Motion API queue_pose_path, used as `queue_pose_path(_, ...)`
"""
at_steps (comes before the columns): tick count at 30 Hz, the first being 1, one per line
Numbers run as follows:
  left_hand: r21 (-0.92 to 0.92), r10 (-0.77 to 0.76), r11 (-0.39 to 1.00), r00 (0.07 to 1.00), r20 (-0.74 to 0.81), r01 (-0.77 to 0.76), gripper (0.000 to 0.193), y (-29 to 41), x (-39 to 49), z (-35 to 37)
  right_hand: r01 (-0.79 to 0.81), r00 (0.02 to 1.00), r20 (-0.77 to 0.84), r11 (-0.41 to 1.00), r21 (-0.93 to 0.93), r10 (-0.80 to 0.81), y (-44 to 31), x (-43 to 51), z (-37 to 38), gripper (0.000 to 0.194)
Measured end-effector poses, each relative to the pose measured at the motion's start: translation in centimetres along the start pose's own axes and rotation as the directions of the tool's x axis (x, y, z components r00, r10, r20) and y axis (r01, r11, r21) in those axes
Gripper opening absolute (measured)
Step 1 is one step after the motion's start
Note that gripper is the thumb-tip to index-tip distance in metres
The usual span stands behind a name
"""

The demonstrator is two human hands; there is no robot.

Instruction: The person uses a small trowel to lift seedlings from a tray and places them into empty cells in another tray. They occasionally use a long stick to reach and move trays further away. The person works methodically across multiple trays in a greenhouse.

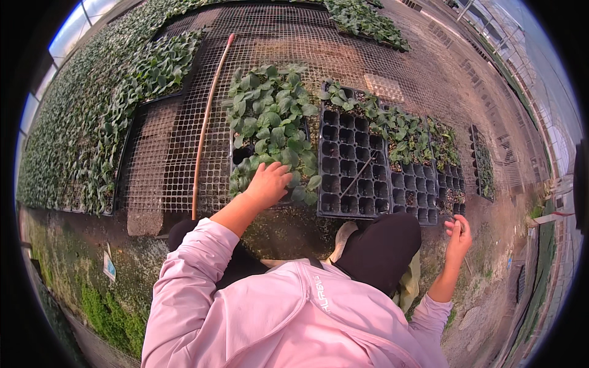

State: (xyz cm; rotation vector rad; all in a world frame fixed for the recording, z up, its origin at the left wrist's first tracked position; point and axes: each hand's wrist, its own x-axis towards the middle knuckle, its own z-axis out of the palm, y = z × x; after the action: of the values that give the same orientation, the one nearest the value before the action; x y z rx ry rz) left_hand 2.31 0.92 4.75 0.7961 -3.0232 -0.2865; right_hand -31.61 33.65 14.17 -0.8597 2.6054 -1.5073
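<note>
My left hand (269,185) reaches over a black tray of leafy green seedlings (271,119). Its fingers are slightly apart and touch the leaves near the tray's front; no object shows in them. One bare cell (241,154) shows at that tray's left side. Out to the right, my right hand (459,234) is raised with its fingers curled near the front of the far-right tray (451,177). A small dark spot shows by its fingertips, but whether it is held is unclear. Between my hands stands a black cell tray (354,170), mostly without plants, with a thin stick (359,174) lying across it.
A long wooden pole (209,110) with a red tip lies left of the seedling tray on the mesh bench (184,152). Dense seedlings (78,138) fill the far left. A partly planted tray (412,156) adjoins the middle one; a pale block (384,87) lies behind. My bent knee (391,248) is near the trays.
</note>
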Motion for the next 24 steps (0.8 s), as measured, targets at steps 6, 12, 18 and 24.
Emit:
queue_pose_path(6, -0.207, 0.227, 0.956, 0.971, 0.074, -0.207, 0.041, 3.0, -0.9, -0.6, 0.361, 0.828, 0.379, 0.91, 0.206, -0.414, -10.3, 4.0, 17.0, 0.017)
queue_pose_path(12, -0.248, 0.309, 0.93, 0.942, 0.131, -0.271, 0.039, 3.5, -1.7, -0.4, 0.548, 0.727, 0.398, 0.822, 0.155, -0.559, -13.9, 6.4, 31.0, 0.014)
queue_pose_path(18, -0.239, 0.276, 0.939, 0.956, 0.102, -0.245, 0.04, 2.7, -1.6, -0.5, 0.54, 0.777, 0.45, 0.833, -0.119, -0.439, -11.2, 5.7, 37.9, 0.012)
queue_pose_path(24, -0.258, 0.282, 0.917, 0.953, -0.113, -0.303, 0.026, 3.0, -1.5, 0.4, 0.628, 0.726, 0.222, 0.759, 0.172, -0.651, -13.4, 4.7, 39.4, 0.013)
